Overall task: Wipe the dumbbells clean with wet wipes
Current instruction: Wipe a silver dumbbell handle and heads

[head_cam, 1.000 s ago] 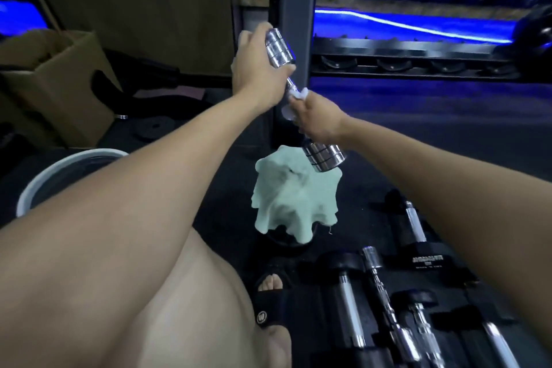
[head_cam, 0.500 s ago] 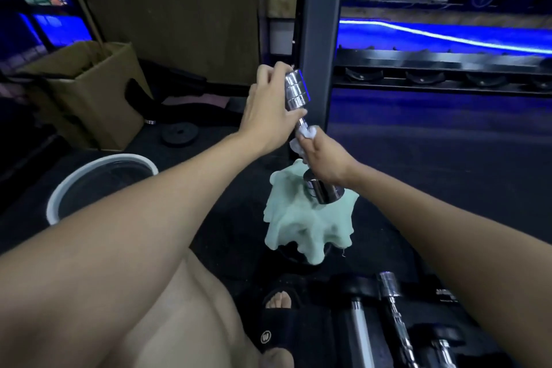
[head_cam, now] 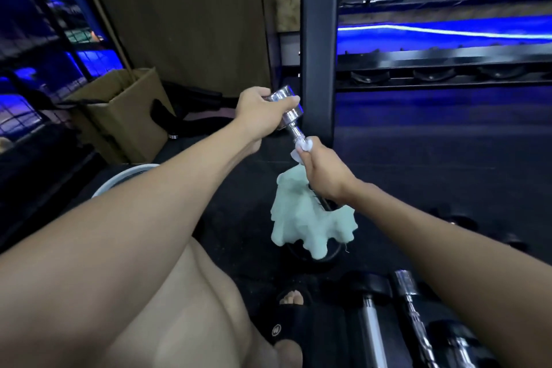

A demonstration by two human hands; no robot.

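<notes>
While my left hand (head_cam: 259, 112) grips the upper chrome head of the dumbbell (head_cam: 291, 116), held tilted in the air above the pale green cloth (head_cam: 301, 218), my right hand (head_cam: 324, 172) clenches the white wet wipe (head_cam: 303, 149) around its handle.

**Dim gym floor lit by blue glow**

Blue strip light (head_cam: 448, 31) glares at upper right, tinting the dark floor (head_cam: 433, 140). Forearms catch soft overhead light. Chrome dumbbell (head_cam: 291, 115) shows highlights. Wide-angle bending warps the edges; fine detail is soft.
</notes>
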